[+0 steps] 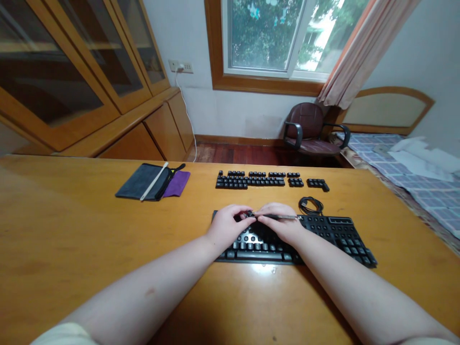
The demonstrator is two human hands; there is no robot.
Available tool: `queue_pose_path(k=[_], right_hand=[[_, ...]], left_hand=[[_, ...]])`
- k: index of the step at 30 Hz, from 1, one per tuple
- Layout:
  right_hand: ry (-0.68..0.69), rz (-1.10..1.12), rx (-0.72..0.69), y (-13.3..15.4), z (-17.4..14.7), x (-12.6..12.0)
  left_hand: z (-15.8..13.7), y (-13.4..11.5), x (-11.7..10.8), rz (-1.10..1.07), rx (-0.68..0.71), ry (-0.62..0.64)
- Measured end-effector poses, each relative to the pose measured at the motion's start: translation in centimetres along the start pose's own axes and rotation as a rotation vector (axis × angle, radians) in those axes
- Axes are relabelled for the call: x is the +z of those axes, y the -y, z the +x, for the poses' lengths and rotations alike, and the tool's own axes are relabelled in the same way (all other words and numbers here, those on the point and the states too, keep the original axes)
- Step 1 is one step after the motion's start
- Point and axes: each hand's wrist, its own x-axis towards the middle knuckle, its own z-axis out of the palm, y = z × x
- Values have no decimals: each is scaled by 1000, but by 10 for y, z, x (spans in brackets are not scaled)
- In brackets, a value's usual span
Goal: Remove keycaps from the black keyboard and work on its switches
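Note:
A black keyboard [258, 256] lies on the wooden table, with part of its upper keys stripped of their caps. Over its upper left area, my left hand [232, 224] is closed in a pinch around a small dark piece that looks like a keycap [248, 213]. My right hand [280, 225] grips a slim pen-like tool [285, 217] with a dark shaft and a silvery ribbed end pointing right. The tool's working tip meets the small piece between both hands. Fingers hide the exact contact and some keys beneath.
Loose black keycaps [251, 181] stand in rows beyond the keyboard. A coiled black cable [311, 206] lies behind it. At the left are a grey zip pouch [138, 179], a white stick [154, 182] and a purple cloth [177, 184]. A chair [307, 122] stands past the table.

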Motion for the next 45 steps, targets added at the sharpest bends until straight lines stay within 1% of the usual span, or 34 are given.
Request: queue_pose_path(k=[2,9,14,17,19,21,25,28,30,35,40,45], right_hand=[[15,-17,-13,0,-1,-1],[-2,-133,-93,-1,-6,3],[89,-219,-169,-5,-9,3],[148,-198,-197,-4,-8,1],[148,-165,-210,-3,-8,0],[97,-155,-204,-1,-8,1],[-34,-145,-186,2,-9,3],[-95,-108,-167,5,-8,3],[-94,-92,-148,6,-6,2],[-29,-41,-117,3,-5,1],[-10,44,-48,-2,-6,2],[9,100,-15,-1,-5,2]], left_hand=[[-1,-1,-1,29,25,4],[-2,1,0,79,84,10],[-2,2,-1,101,101,6],[-2,3,-1,87,74,3],[-2,4,-1,66,45,14],[-2,3,-1,41,31,34],[0,1,-1,23,57,72],[1,-1,-2,20,72,66],[1,-1,-2,17,70,61],[1,0,-2,-3,34,32],[0,0,-1,3,14,-6],[-1,3,-1,14,28,5]])
